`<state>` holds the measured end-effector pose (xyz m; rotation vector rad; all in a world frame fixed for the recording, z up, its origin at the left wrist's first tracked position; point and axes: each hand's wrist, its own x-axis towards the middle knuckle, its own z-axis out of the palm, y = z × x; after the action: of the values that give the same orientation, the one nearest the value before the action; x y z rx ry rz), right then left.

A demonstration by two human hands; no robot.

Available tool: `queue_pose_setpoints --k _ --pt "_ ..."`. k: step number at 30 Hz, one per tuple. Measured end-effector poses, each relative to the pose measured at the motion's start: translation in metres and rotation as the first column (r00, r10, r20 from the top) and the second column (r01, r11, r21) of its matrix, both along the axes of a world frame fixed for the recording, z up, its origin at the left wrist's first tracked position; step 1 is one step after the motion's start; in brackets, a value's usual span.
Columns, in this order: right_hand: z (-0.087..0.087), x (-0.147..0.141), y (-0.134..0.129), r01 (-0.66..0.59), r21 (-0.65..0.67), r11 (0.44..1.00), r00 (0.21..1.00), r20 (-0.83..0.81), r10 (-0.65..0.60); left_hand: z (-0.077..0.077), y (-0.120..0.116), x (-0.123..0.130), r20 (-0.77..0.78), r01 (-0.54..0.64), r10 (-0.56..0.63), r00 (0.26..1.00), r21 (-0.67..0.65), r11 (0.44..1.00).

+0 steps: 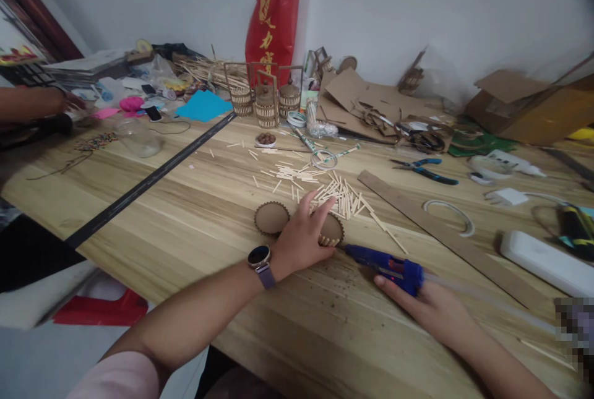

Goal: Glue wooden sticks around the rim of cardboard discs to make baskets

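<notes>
My left hand (pixel 306 235), with a watch on the wrist, reaches over a round brown cardboard disc (pixel 332 227) with a notched rim. Its fingers are spread, and short sticks line the disc's near edge. Beside it on the left lies a second round disc (pixel 272 218). My right hand (pixel 424 303) is wrapped round a blue glue gun (pixel 387 266), whose tip points at the near right edge of the first disc. Just beyond the discs is a loose pile of short wooden sticks (pixel 341 197).
Small lidded baskets (pixel 266 108) stand at the back before a red bag (pixel 273 21). A cardboard strip (pixel 440 232), pliers (pixel 429 170) and a white power bank (pixel 547 260) lie right. Another person's arm (pixel 32 104) is at far left, near a jar (pixel 139 139).
</notes>
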<state>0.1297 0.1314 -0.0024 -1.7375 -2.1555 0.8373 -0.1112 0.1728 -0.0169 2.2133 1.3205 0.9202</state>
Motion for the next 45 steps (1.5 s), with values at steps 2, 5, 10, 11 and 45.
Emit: queue_pose_setpoints --k 2,5,10,11,45 --pt "0.000 0.000 0.000 0.007 -0.007 1.000 1.000 0.011 -0.007 0.000 0.000 0.000 -0.009 0.000 0.000 1.000 0.002 1.000" --pt "-0.002 0.000 0.000 0.023 0.000 1.000 1.000 0.018 -0.023 0.000 0.000 0.000 -0.008 0.001 -0.001 1.000 0.000 1.000" --pt "-0.005 0.000 0.000 0.024 -0.006 1.000 1.000 0.001 -0.024 -0.002 0.000 0.000 -0.010 -0.003 0.003 1.000 0.010 1.000" --pt "-0.005 0.000 0.000 0.024 -0.002 1.000 1.000 -0.002 -0.024 -0.002 0.000 0.000 -0.013 -0.004 0.005 1.000 0.010 1.000" --pt "0.008 0.013 0.004 0.184 -0.330 0.926 0.836 -0.443 -0.324 -0.001 0.001 0.000 -0.012 -0.002 0.002 1.000 -0.007 1.000"
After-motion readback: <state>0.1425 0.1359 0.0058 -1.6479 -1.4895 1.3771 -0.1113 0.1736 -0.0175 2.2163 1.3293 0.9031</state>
